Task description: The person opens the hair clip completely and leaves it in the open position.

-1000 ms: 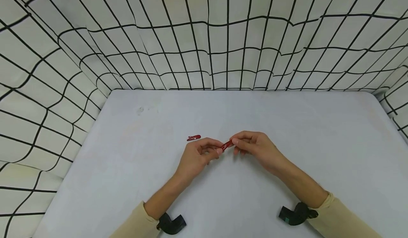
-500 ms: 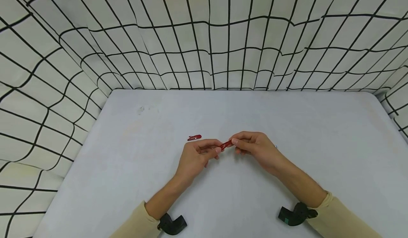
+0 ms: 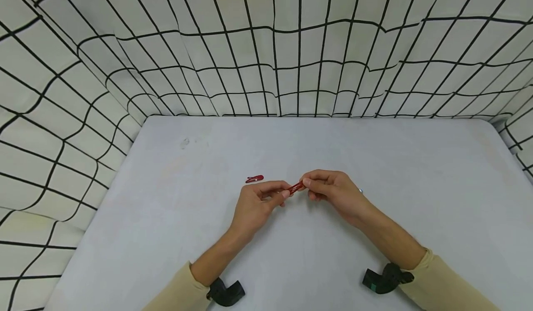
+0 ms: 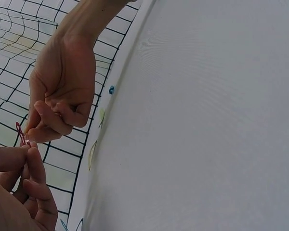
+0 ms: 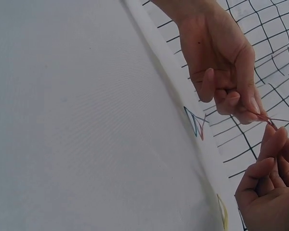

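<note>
In the head view, a red snap hair clip spans the gap between both hands above the white table. My left hand pinches its lower left end between thumb and fingers. The upper right end is pinched by my right hand. In the right wrist view a thin prong of the clip sticks out past the fingertips, which hide much of it. A second red snap hair clip lies on the table just beyond the left hand.
A small blue thing peeks out beside the right wrist. Thin looped shapes, one yellow and one teal, show near the table edge in the wrist views. A white wall with black grid lines stands behind the white table.
Both hands keep their pinch on the red hair clip and barely shift. The blue thing beside the right wrist has come into view since the earliest frame.
</note>
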{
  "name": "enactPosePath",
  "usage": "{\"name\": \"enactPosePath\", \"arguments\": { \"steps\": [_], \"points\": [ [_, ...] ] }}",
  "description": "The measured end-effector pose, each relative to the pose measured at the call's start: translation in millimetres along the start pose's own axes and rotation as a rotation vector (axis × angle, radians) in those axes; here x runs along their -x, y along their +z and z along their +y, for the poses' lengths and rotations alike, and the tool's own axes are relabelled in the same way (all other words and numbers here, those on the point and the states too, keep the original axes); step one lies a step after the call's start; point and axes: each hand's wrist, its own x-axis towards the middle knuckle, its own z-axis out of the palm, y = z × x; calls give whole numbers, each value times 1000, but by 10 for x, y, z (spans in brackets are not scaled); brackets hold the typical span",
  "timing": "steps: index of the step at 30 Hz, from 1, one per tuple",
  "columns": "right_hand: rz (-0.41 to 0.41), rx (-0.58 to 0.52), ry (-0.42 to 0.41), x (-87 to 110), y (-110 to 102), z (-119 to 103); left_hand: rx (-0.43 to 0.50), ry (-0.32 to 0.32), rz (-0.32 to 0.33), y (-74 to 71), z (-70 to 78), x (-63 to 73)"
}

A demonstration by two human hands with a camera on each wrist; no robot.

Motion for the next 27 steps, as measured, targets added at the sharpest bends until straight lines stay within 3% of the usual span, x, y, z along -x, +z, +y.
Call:
{"name": "enactPosePath", "arguments": {
  "steps": [14, 20, 27],
  "points": [
    [-11, -17, -7, -6, -1, 10, -8, 4, 12, 0, -9, 3],
    [-17, 10, -62, -11, 13, 25, -8, 5, 22, 1, -12, 2],
    [22, 204, -168, 0, 33, 12, 25, -8, 26, -14, -32, 10]
  ]
}}
